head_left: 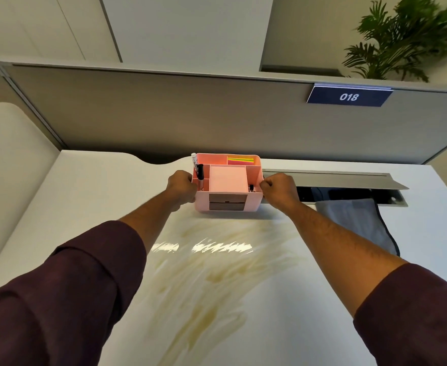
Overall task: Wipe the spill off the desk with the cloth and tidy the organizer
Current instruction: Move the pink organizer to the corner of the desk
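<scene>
Both hands curled, gripping pink organizer (226, 204) at bench (84, 196) rear: L hand (181, 187) on left wall, R hand (279, 190) on right. Yellowish spill (211, 281) smeared mid-bench; grey cloth (359, 220) lies to the right.

- "018" in white italic numerals on a dark blue sign (348, 95), hung from the top edge of the grey partition (164, 112) behind the desk.
- Print on the white marker (194, 161) in the organizer: too small to read.
</scene>
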`<action>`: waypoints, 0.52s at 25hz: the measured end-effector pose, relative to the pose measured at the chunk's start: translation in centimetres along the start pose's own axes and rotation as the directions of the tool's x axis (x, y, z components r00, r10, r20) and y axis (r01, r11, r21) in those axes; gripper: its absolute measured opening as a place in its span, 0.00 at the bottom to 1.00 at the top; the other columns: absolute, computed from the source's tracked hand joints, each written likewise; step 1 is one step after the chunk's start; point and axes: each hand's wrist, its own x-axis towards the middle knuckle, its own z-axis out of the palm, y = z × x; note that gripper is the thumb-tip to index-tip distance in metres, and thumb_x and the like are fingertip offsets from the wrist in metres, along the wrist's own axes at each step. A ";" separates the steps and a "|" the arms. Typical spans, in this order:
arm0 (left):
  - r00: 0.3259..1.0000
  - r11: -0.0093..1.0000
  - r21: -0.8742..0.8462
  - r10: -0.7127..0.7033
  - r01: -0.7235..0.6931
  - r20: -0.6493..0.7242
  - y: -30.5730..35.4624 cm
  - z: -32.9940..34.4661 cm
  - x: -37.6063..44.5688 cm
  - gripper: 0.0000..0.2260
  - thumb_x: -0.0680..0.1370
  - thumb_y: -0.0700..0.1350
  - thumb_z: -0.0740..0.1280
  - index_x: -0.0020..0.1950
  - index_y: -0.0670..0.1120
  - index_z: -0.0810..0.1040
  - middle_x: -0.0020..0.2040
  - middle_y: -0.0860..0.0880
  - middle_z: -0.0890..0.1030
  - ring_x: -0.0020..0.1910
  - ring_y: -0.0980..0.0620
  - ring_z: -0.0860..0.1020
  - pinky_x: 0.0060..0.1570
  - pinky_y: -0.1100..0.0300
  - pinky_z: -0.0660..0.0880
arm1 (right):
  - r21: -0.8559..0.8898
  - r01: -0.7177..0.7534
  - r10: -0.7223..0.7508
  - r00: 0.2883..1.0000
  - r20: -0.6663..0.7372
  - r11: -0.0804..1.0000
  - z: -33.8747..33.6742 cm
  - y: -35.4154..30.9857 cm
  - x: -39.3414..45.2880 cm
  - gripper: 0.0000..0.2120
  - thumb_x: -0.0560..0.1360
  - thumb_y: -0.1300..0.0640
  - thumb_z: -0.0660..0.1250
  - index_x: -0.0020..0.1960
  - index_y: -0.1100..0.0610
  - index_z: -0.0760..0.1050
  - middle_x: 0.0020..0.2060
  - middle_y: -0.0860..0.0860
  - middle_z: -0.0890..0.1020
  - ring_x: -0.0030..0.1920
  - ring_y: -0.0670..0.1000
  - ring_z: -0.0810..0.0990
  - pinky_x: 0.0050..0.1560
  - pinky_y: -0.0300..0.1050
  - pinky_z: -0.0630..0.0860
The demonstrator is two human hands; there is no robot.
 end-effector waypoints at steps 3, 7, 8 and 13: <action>1.000 1.000 -0.004 0.020 -0.020 -0.024 -0.1 -1.9 -0.5 0.12 0.82 0.37 0.61 0.58 0.36 0.82 0.55 0.38 0.84 0.51 0.37 0.84 0.55 0.41 0.83 | 0.005 0.030 -0.030 1.000 -0.004 1.000 -0.5 -1.7 -0.1 0.17 0.82 0.57 0.64 0.37 0.62 0.83 0.32 0.54 0.82 0.32 0.51 0.78 0.34 0.42 0.71; 0.995 0.998 -0.048 0.047 -0.052 -0.092 -0.8 -5.1 -0.8 0.11 0.82 0.39 0.62 0.57 0.37 0.83 0.54 0.39 0.84 0.52 0.38 0.84 0.54 0.42 0.83 | 0.032 0.118 -0.117 0.993 -0.024 0.993 -0.4 -5.3 -0.3 0.17 0.79 0.59 0.64 0.36 0.65 0.83 0.35 0.61 0.85 0.39 0.61 0.83 0.40 0.50 0.78; 0.992 0.997 -0.056 0.050 -0.057 -0.112 -1.1 -6.1 -0.8 0.11 0.82 0.39 0.62 0.57 0.37 0.83 0.54 0.39 0.84 0.52 0.38 0.84 0.54 0.42 0.83 | 0.036 0.145 -0.144 0.989 -0.028 0.989 -0.2 -6.2 -0.3 0.17 0.79 0.59 0.64 0.35 0.66 0.82 0.35 0.62 0.85 0.39 0.62 0.83 0.40 0.52 0.78; 0.979 0.997 -0.060 0.039 -0.052 -0.200 -3.5 -10.4 -0.1 0.09 0.81 0.38 0.62 0.48 0.40 0.82 0.51 0.39 0.84 0.49 0.38 0.84 0.54 0.41 0.83 | 0.071 0.199 -0.199 0.980 -0.015 0.977 2.3 -10.6 0.1 0.17 0.78 0.59 0.64 0.34 0.66 0.80 0.34 0.63 0.83 0.35 0.61 0.78 0.36 0.50 0.71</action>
